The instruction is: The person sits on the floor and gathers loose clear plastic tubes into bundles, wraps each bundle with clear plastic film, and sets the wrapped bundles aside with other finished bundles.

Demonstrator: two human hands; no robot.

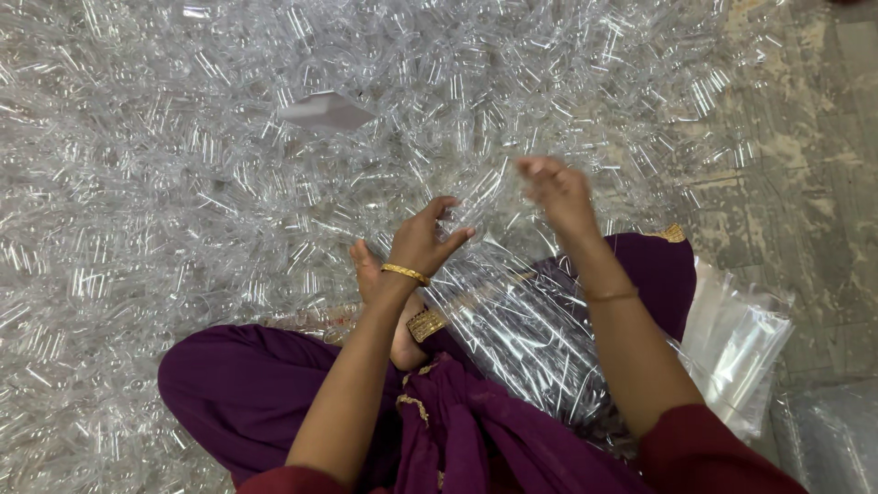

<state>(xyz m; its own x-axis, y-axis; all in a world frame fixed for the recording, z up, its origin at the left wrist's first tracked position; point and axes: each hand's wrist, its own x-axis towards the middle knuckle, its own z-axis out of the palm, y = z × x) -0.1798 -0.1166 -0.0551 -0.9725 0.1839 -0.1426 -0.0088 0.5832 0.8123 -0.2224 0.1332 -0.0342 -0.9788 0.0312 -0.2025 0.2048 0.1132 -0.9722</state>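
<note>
A large heap of small clear plastic tubes (183, 183) covers the floor in front of me. I sit cross-legged in purple clothing with a clear plastic bag (521, 320), partly filled with tubes, lying across my lap. My left hand (425, 240), with a gold bangle at the wrist, grips the bag's upper edge with curled fingers. My right hand (558, 192) is raised just right of it and blurred; it seems closed on clear tubes or film, though which one I cannot tell. My bare foot (370, 274) rests beside the left wrist.
A stack of flat clear plastic bags (741, 348) lies at my right on the worn concrete floor (805, 183). Another filled clear bag (828, 439) sits at the bottom right corner. A folded clear sheet (325, 112) lies on top of the heap.
</note>
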